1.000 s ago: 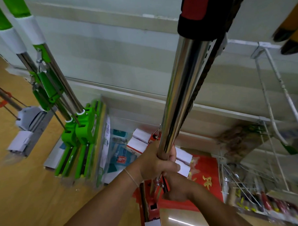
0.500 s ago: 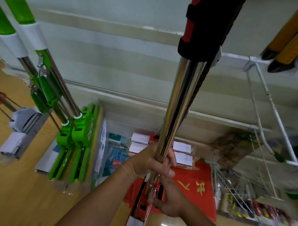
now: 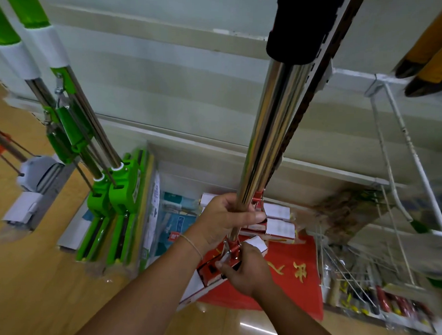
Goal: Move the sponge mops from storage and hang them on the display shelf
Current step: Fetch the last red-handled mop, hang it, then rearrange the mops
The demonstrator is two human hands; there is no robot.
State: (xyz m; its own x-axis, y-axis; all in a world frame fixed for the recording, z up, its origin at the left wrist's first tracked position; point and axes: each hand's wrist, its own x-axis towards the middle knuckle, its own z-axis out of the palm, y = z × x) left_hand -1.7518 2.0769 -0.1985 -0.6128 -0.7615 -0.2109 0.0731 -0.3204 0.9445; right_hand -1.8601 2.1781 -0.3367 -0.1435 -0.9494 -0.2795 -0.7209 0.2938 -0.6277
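At centre frame a red sponge mop is held nearly upright, its long axis running from the red head at lower centre up to the black grip sleeve at the top edge. The chrome pole is wrapped by the left hand, fingers and thumb curled round it just above the head. The right hand is placed lower, directly under the left, and is closed on the red wringer bracket at the base of the pole. Both hands are thus at the bottom end; the hanging end lies well above them, toward the upper part of the display shelf. The left hand is the nearer to that end, and is judged to be the one steering the lift.

At upper left two green sponge mops are already hung against the shelf, with a grey mop further left. A white wire rack is seen at right.

Not determinable: the top of the pole is cut off by the frame edge, so the hang hole and any hook are not visible, and whether the mop is already engaged cannot be told. The sponge itself is hidden behind the right hand. Boxes under the hands are blurred.
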